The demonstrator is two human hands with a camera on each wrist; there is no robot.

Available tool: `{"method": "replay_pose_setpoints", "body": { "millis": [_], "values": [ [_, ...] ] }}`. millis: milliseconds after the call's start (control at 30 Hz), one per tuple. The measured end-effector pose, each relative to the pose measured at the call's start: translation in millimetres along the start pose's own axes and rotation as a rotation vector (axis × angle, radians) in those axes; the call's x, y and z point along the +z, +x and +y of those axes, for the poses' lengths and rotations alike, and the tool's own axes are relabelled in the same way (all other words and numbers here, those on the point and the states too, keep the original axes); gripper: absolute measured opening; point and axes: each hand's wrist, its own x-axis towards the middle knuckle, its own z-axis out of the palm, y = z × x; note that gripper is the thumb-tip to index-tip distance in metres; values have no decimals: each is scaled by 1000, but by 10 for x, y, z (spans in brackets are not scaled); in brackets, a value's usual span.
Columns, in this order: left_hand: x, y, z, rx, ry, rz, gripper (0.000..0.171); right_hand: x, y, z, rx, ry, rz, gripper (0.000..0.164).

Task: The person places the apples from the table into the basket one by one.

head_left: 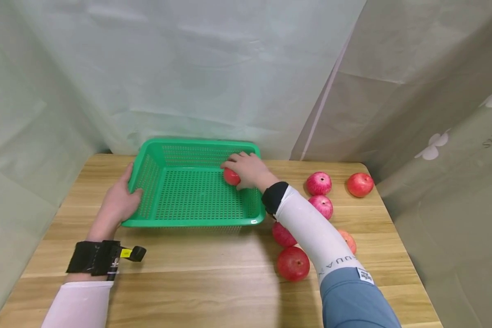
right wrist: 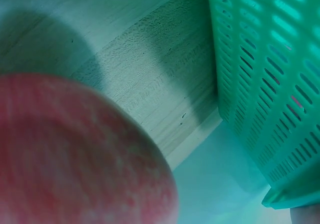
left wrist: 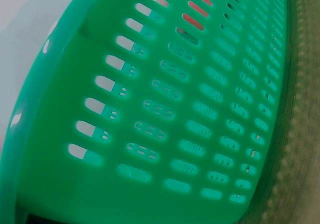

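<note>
A green plastic basket [head_left: 197, 193] with slotted walls stands at the back of the table in the head view. My left hand [head_left: 120, 198] grips its left rim, thumb on the inner side and fingers outside. Inside the basket's right end, my right hand [head_left: 248, 169] holds a red apple [head_left: 231, 176], partly covered by the fingers. The left wrist view is filled by the basket's slotted wall [left wrist: 150, 181], with red showing through a few slots. In the right wrist view, the basket's outer wall [right wrist: 250, 84] rises beside the table.
Several apples lie right of the basket, among them a dark red apple [head_left: 293, 264] and a striped apple [head_left: 319, 183]. Another red apple [head_left: 361, 184] sits near the right edge. An orange-red apple [head_left: 348, 240] is partly behind my right forearm. Sheeting [head_left: 213, 73] encloses the wooden table [head_left: 180, 278].
</note>
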Motion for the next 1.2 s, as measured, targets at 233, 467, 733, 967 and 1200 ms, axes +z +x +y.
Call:
{"method": "replay_pose_setpoints", "body": {
  "millis": [233, 467, 733, 967, 1200],
  "values": [
    [6, 17, -4, -1, 23, 9, 80, 1, 6, 11, 3, 41, 14, 85],
    [-4, 27, -1, -4, 24, 11, 81, 6, 5, 18, 11, 57, 41, 85],
    [32, 25, 7, 17, 18, 15, 73, -7, -36, 64, 12, 166, 73, 81],
    [36, 18, 12, 18, 14, 11, 72, -16, -60, 112, -4, 291, 134, 68],
    [35, 9, 12, 15, 13, 15, 71, -54, -89, 113, -14, 367, 160, 62]
  ]
}}
